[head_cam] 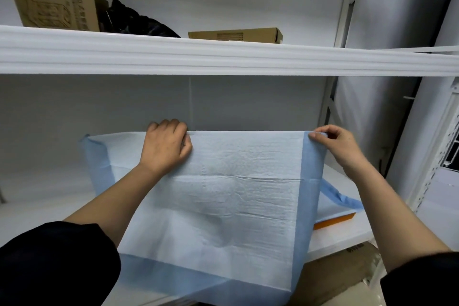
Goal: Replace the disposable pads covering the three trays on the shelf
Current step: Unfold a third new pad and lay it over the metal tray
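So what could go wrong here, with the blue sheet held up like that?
The left hand and right hand hold only the top edge of the blue pad, so thin material might tear or slip. Hanging in front, it hides most of the orange tray, so it may land crooked. Its left corner is folded and could stay creased.

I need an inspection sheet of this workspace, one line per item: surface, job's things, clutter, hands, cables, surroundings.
Surface: white shelf board, partly hidden by the pad.
Job's things: light blue disposable pad held up by its top edge; orange tray at the right under another blue pad.
Clutter: two cardboard boxes and a black bag on the upper shelf.
Hands: left hand grips the pad's top edge; right hand pinches its right corner.
Cables: nothing seen.
Surroundings: white wall, shelf upright.
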`<state>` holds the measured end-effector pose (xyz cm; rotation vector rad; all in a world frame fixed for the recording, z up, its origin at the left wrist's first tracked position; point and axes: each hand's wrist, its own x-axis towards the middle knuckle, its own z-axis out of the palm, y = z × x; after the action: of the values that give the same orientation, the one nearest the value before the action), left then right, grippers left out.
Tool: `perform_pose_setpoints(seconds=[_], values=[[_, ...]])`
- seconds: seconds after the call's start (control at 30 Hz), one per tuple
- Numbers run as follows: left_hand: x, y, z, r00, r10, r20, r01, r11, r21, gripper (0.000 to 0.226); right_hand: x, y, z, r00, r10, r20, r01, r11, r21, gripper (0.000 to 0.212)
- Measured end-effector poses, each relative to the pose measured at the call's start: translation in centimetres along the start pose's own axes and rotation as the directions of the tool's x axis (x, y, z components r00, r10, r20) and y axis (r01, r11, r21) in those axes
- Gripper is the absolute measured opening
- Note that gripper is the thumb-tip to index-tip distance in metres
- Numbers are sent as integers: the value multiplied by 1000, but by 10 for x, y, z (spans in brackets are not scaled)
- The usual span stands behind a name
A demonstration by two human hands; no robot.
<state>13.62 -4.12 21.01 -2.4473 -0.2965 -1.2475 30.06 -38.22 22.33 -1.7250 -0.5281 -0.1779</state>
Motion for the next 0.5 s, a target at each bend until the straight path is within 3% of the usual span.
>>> perform_pose_setpoints(seconds=[0.07, 0.1, 0.17, 0.2, 0.27, 0.33, 0.4, 0.5], values=[[1, 3, 1, 1000, 19, -18, -19, 1000, -13, 27, 4, 3, -1, 997, -14, -77, 4, 992, -128, 13], [2, 5, 1, 999, 38, -35, -39, 999, -15, 26, 5, 5, 1, 987, -39, -156, -9, 954, -299, 17], [5, 11, 2, 994, 87, -70, -87, 996, -6, 24, -1, 3, 15, 932, -240, -271, 5, 757, -653, 22], [7, 16, 2, 990, 115, -86, -115, 993, 1, 24, -8, 0, 29, 899, -376, -223, 94, 664, -742, 28], [12, 28, 2, 979, 173, -109, -172, 985, 18, 22, -21, -12, 63, 843, -536, 50, 385, 536, -751, 42], [17, 39, 2, 967, 215, -134, -213, 977, 31, 22, -27, -22, 98, 775, -550, 311, 587, 443, -678, 49], [21, 47, 2, 959, 239, -156, -237, 971, 31, 21, -27, -32, 122, 760, -514, 398, 631, 436, -641, 42], [23, 48, -1, 952, 259, -165, -255, 966, 44, 24, -20, -37, 136, 782, -491, 384, 613, 491, -619, 21]])
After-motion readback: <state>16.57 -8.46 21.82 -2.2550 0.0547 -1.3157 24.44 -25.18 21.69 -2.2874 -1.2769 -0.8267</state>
